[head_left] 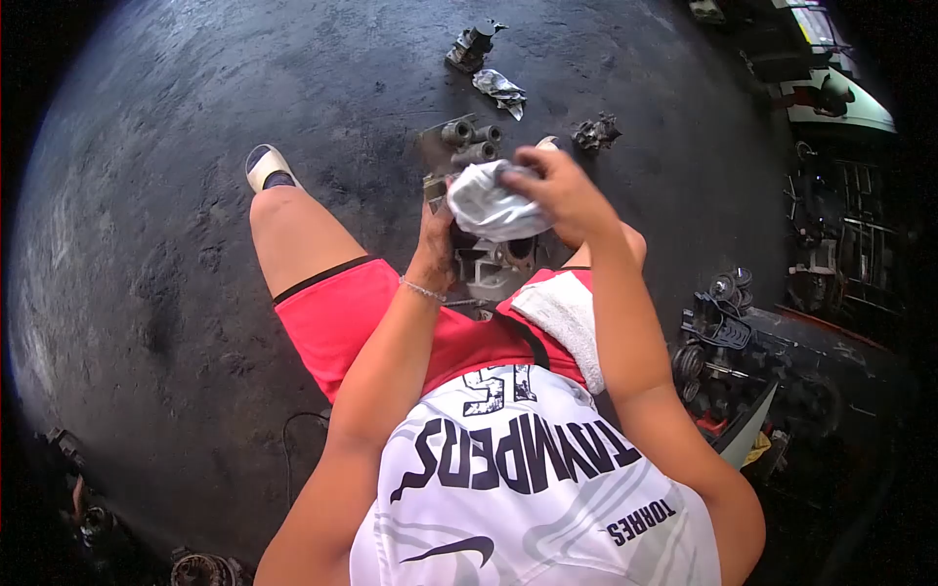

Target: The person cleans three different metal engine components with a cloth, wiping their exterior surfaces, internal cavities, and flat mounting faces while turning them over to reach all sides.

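Between my legs is a grey metal engine part (498, 280) with several round tube ends at its far end. My left hand (437, 239) grips its left side, with the fingers partly hidden behind a rag. My right hand (562, 193) is closed on that crumpled white-grey rag (491, 202), which lies over the middle of the part. The right fingers are slightly smeared by motion. A white towel (562, 313) rests on my right thigh.
On the dark floor ahead are a small metal part (473, 47), a crumpled silvery-white cloth (500, 91) and another metal part (597, 132). Machine parts (718, 327) crowd the right side. A round metal part (200, 569) lies at lower left. A person (831, 96) is at upper right.
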`<state>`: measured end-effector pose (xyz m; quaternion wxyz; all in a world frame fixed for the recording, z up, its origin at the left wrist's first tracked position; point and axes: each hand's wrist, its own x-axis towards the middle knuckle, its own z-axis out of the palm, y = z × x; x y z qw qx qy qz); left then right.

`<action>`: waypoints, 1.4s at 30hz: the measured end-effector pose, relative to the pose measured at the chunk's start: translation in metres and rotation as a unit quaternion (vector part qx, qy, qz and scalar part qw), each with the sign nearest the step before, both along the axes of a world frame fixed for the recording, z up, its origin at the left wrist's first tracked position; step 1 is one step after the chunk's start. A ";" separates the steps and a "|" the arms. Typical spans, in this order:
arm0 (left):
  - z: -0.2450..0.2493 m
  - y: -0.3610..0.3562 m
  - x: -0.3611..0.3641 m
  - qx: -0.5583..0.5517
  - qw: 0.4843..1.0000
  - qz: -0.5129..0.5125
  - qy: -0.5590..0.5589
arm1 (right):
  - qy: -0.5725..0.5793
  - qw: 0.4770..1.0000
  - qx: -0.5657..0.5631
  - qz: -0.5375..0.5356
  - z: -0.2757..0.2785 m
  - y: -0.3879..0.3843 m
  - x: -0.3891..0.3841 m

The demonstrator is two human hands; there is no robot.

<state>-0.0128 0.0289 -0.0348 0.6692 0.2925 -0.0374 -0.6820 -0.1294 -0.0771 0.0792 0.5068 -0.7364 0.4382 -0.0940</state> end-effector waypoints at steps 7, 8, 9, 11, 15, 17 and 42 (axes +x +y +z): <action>0.030 -0.004 0.008 -0.024 0.986 -0.041 0.159 | -0.293 0.922 0.166 -0.192 0.058 0.012 -0.039; 0.027 -0.005 0.007 -0.048 0.983 -0.045 0.171 | -0.207 0.971 0.075 -0.088 0.055 0.019 -0.039; 0.017 -0.005 0.004 -0.050 0.983 -0.048 0.169 | -0.113 0.993 -0.021 0.015 0.052 0.028 -0.033; -0.004 -0.004 -0.003 -0.156 0.982 0.015 0.105 | 0.046 0.947 -0.301 0.100 0.033 0.064 0.002; 0.005 0.009 -0.004 -0.107 0.992 0.006 0.066 | 0.102 0.894 -0.436 0.032 0.010 0.066 0.024; 0.034 0.005 0.003 0.018 0.999 -0.045 0.021 | 0.056 0.921 -0.385 -0.004 -0.004 0.065 0.016; -0.066 -0.018 -0.020 -0.208 0.904 0.040 0.371 | -0.156 0.965 -0.161 0.136 0.014 0.071 -0.019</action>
